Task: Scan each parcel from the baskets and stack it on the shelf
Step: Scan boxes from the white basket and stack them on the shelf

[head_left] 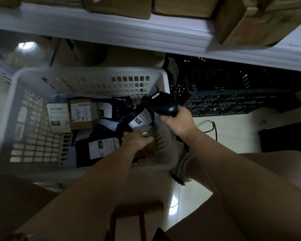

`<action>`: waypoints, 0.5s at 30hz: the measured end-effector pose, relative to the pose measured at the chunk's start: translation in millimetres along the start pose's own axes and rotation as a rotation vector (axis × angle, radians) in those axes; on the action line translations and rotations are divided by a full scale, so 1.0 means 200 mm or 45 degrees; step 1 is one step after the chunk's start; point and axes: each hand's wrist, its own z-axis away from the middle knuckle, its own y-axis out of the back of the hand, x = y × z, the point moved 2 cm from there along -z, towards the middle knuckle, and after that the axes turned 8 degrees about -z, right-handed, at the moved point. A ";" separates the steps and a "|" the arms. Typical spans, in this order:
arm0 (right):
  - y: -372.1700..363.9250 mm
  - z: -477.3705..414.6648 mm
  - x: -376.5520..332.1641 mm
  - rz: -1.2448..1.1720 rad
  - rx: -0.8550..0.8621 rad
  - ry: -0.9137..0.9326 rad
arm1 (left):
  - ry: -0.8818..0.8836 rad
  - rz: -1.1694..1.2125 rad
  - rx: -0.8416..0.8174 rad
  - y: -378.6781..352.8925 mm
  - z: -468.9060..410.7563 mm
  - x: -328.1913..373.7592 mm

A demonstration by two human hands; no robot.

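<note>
The left hand (137, 140) reaches into the white slotted plastic basket (94, 72), fingers curled over a blurred brown cardboard parcel (145, 151) in the near right corner, beside black poly-bag parcels (97, 146) with white labels. The right hand (178, 122) is wrapped tightly around the handle of a black handheld barcode scanner (163, 102), held above the basket's right rim.

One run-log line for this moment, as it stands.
stage: pick | left hand: on brown parcel in white basket, grip unclear | right hand: grips scanner above basket | shelf: holds cardboard boxes
</note>
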 end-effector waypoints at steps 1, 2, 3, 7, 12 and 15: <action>-0.01 0.00 -0.01 0.003 0.006 0.002 | -0.019 0.014 0.037 0.05 0.03 -0.03; -0.02 0.01 -0.02 0.000 0.011 0.001 | -0.041 0.038 0.077 0.09 0.05 -0.07; -0.03 0.02 -0.04 0.002 0.032 0.011 | -0.059 0.066 0.128 0.14 0.09 -0.10; -0.06 0.11 -0.15 0.127 0.164 0.186 | -0.103 0.202 0.422 0.36 0.33 -0.22; -0.11 0.33 -0.47 -0.140 0.146 0.417 | -0.335 0.488 0.826 0.58 0.68 -0.27; -0.17 0.45 -0.63 -0.358 0.188 0.530 | -0.495 0.614 0.951 0.66 0.85 -0.24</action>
